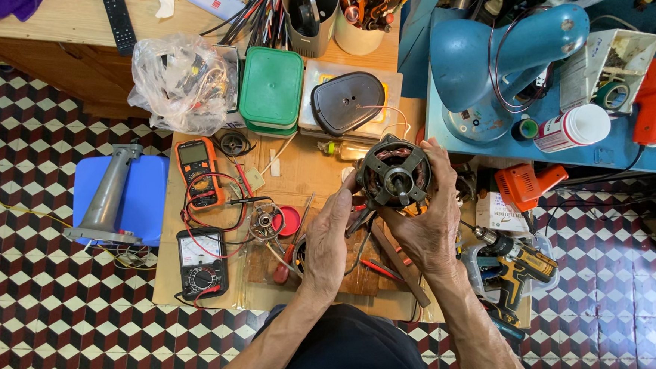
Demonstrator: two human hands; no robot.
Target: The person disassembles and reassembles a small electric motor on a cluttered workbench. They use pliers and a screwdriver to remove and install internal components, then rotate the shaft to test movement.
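We hold the electric motor above the tabletop, shaft toward us. Our left hand grips its left side; our right hand wraps its right side. An orange multimeter and a black analog meter lie well to the left.

Both hands raised, fingers curled

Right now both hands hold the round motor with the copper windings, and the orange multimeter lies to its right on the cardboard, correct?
Not quite: in the head view the orange multimeter lies left of the motor, on the cardboard. Left hand and right hand both hold the motor.
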